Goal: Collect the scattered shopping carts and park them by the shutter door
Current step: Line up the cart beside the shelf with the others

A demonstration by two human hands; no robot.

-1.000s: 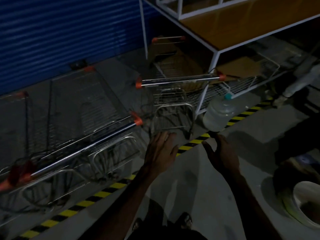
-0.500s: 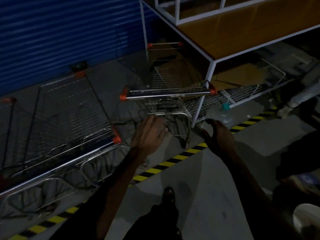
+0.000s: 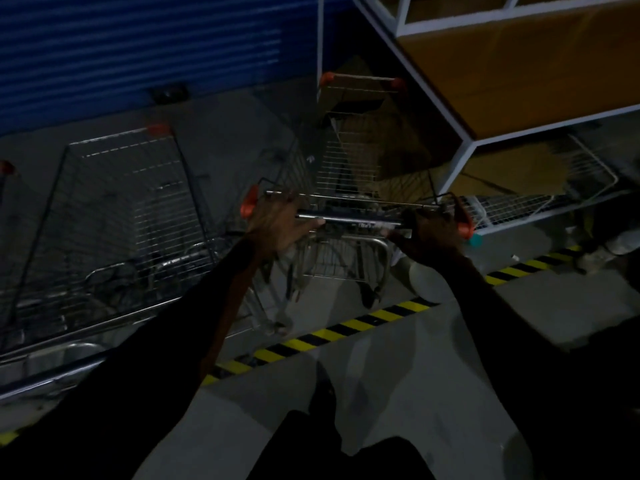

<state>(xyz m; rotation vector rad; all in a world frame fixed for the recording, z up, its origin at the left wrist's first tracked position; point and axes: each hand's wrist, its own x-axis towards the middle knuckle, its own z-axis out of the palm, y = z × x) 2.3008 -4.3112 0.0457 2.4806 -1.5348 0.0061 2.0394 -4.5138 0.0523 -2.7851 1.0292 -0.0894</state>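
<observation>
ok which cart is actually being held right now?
The cart by the white shelf frame: left hand and right hand are on its handle. The carts to its left are untouched.

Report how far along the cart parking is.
Done: one cart already stands parked by the blue shutter door. In hand: the left hand and right hand grip the handle of a second cart, facing the shutter. Left: park it beside the first; whether more carts remain elsewhere is not visible.
</observation>
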